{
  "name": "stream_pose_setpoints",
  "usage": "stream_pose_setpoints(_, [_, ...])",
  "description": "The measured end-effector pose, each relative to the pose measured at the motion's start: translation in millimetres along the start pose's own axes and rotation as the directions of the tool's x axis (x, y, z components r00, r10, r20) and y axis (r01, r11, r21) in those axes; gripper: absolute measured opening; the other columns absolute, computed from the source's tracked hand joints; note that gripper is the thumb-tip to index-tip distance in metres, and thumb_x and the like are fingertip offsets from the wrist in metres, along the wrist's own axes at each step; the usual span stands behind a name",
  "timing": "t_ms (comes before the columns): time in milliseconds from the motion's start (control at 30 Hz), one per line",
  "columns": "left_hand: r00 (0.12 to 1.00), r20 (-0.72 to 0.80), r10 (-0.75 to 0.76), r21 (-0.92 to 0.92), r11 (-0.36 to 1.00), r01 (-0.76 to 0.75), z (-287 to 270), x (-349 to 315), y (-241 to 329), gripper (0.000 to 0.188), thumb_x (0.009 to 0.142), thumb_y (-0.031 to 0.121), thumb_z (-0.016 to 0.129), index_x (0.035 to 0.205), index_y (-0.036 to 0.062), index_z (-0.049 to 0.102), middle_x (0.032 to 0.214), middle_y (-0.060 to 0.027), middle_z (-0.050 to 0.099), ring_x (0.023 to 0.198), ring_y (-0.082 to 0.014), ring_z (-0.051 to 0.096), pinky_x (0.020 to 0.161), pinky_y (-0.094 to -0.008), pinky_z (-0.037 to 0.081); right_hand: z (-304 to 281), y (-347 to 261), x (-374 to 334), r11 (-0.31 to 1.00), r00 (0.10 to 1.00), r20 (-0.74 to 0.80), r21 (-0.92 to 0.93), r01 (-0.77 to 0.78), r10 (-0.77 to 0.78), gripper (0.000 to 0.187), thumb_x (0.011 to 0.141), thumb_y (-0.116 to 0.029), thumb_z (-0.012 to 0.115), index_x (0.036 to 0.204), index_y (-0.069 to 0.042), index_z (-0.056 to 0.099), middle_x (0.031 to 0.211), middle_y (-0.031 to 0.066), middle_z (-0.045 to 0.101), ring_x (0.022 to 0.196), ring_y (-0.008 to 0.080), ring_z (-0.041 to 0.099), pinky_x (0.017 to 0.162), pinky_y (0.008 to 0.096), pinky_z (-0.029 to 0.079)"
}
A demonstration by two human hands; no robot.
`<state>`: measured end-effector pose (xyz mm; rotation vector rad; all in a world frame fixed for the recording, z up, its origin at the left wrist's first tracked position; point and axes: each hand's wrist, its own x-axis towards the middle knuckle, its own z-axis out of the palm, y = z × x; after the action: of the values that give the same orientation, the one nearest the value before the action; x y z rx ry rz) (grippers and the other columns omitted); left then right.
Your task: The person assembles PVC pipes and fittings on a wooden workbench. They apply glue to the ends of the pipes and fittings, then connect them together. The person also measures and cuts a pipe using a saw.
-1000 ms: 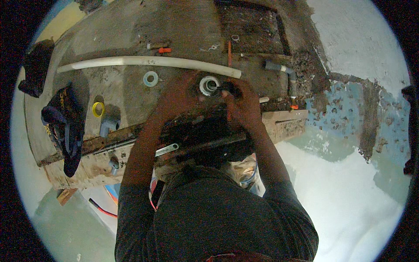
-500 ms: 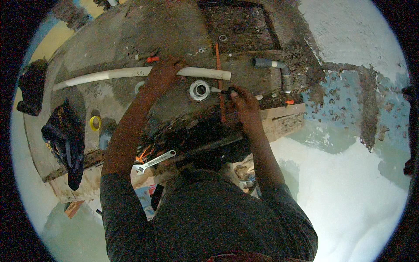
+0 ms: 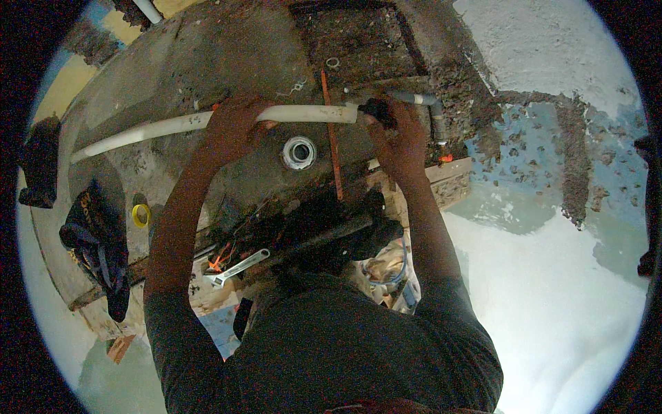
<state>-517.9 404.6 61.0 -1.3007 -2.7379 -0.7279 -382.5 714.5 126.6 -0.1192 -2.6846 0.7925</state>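
A long white plastic pipe (image 3: 314, 113) lies crosswise in front of me. My left hand (image 3: 236, 127) is closed around its middle. At the pipe's right end, my right hand (image 3: 398, 131) grips a small applicator with a black cap (image 3: 377, 110); the applicator's tip is hidden there, so whether it touches the pipe cannot be told. Just nearer than the pipe stands a round white can (image 3: 298, 152) with a dark round opening in its top.
An orange strip (image 3: 332, 138) runs under the pipe. Beyond my right hand is a grey elbow pipe (image 3: 433, 105). Nearer lie an adjustable wrench (image 3: 238, 268), a yellow tape roll (image 3: 141, 215) and a dark cap (image 3: 96, 241). A pale ring (image 3: 333, 63) lies farther back.
My right hand has moved the applicator from beside the can up to the pipe's right end. My left hand stays on the pipe; the view has shifted slightly.
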Motion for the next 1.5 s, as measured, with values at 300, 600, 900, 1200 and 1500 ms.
stream_pose_setpoints(300, [0.996, 0.057, -0.070, -0.063, 0.995, 0.074, -17.7, 7.9, 0.1, 0.040, 0.099, 0.033, 0.066, 0.128, 0.0060, 0.061, 0.111, -0.0224, 0.067, 0.103, -0.0442, 0.064, 0.092, -0.0567, 0.049, -2.9, -22.3, -19.1, 0.980, 0.994, 0.040, -0.165, 0.109, -0.103, 0.045, 0.088, -0.016, 0.075, 0.131, -0.010, 0.064, 0.121, 0.0208, 0.060, 0.115, 0.0437, 0.060, 0.095, 0.0522, 0.052])
stream_pose_setpoints(600, [0.998, -0.045, 0.041, -0.142, 0.989, -0.047, -17.7, 7.5, -8.0, 0.041, 0.096, 0.027, 0.070, 0.129, 0.0051, 0.060, 0.114, -0.0228, 0.067, 0.105, -0.0447, 0.064, 0.095, -0.0554, 0.049, -15.5, -26.2, 16.4, 0.996, 0.995, 0.086, -0.077, 0.050, -0.044, 0.041, 0.091, -0.021, 0.074, 0.128, -0.009, 0.065, 0.112, 0.0186, 0.066, 0.101, 0.0396, 0.067, 0.087, 0.0480, 0.055])
stream_pose_setpoints(900, [0.999, 0.021, -0.025, -0.153, 0.988, 0.028, -27.4, 1.7, -0.3, 0.045, 0.084, 0.014, 0.078, 0.125, 0.0083, 0.060, 0.121, -0.0182, 0.063, 0.113, -0.0434, 0.060, 0.098, -0.0542, 0.049, -14.9, -8.2, 57.9, 0.997, 0.989, 0.147, -0.068, 0.023, -0.013, 0.035, 0.095, -0.029, 0.070, 0.120, -0.005, 0.071, 0.108, 0.0207, 0.070, 0.098, 0.0382, 0.069, 0.088, 0.0449, 0.055])
stream_pose_setpoints(1200, [0.998, -0.051, -0.042, -0.106, 0.994, 0.036, -24.4, -6.6, 7.9, 0.049, 0.080, 0.012, 0.080, 0.124, 0.0092, 0.059, 0.125, -0.0162, 0.060, 0.117, -0.0414, 0.060, 0.098, -0.0530, 0.050, -7.6, 15.6, 75.0, 0.971, 0.908, 0.355, 0.007, -0.239, 0.221, 0.049, 0.095, -0.043, 0.068, 0.125, -0.004, 0.072, 0.115, 0.0209, 0.072, 0.106, 0.0324, 0.070, 0.095, 0.0431, 0.052])
stream_pose_setpoints(1500, [0.988, -0.075, -0.134, -0.032, 0.991, 0.131, -7.5, -25.9, 14.6, 0.064, 0.069, 0.000, 0.082, 0.128, 0.0102, 0.059, 0.134, -0.0166, 0.056, 0.123, -0.0405, 0.058, 0.102, -0.0505, 0.051, 9.0, 36.5, 80.8, 0.944, 0.870, 0.461, 0.175, -0.281, 0.174, 0.050, 0.094, -0.046, 0.067, 0.123, -0.005, 0.073, 0.114, 0.0182, 0.075, 0.107, 0.0275, 0.069, 0.098, 0.0414, 0.051])
